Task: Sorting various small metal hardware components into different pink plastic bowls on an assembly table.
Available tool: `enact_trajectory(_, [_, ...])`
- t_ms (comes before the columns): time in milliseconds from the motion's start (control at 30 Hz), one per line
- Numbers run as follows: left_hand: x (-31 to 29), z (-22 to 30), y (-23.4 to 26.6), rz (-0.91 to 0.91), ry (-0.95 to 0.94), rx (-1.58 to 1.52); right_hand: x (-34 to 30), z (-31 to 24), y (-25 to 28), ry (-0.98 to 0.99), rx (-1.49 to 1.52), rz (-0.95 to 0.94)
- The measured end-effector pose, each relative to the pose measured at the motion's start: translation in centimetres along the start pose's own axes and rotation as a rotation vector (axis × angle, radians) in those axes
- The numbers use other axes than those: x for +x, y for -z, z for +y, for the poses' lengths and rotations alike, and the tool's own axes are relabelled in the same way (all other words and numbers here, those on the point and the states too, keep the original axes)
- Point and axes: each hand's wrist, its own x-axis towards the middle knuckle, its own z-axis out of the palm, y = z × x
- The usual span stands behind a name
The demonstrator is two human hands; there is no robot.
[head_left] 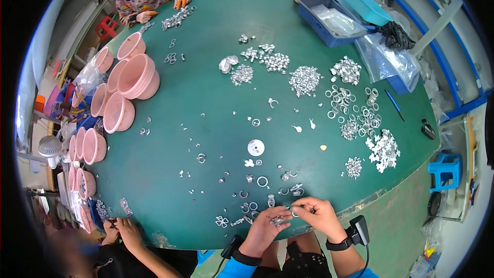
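Observation:
My left hand (266,226) is turned palm up near the table's front edge, its fingers curled around small silver metal pieces (278,221). Close beside it, my right hand (317,215) pinches what looks like a silver ring (294,212) between thumb and fingers. Just left of the left hand lie a clover-shaped silver piece (222,221) and several rings and fittings. A loose silver ring (263,181) rests a little farther off, with a round white disc (256,148) beyond it.
Piles of small silver parts (305,81) and rings (339,99) spread across the green table (206,92). Pink bowls (138,77) line its left side; a blue bin (329,25) stands far right, a blue pen (394,105) nearer. Co-workers' hands (182,0) work far left and near left.

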Motion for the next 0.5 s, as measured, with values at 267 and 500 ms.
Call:
enact_trajectory(267, [-1.2,1.0,0.3,0.012,0.093,0.042,4.4,0.8,-1.7,0.048,-0.226,0.271])
enact_trajectory(500, [-5.2,1.5,1.7,0.107,-0.075,-0.124,2.1,-1.4,-4.5,0.043,-0.299,0.058])
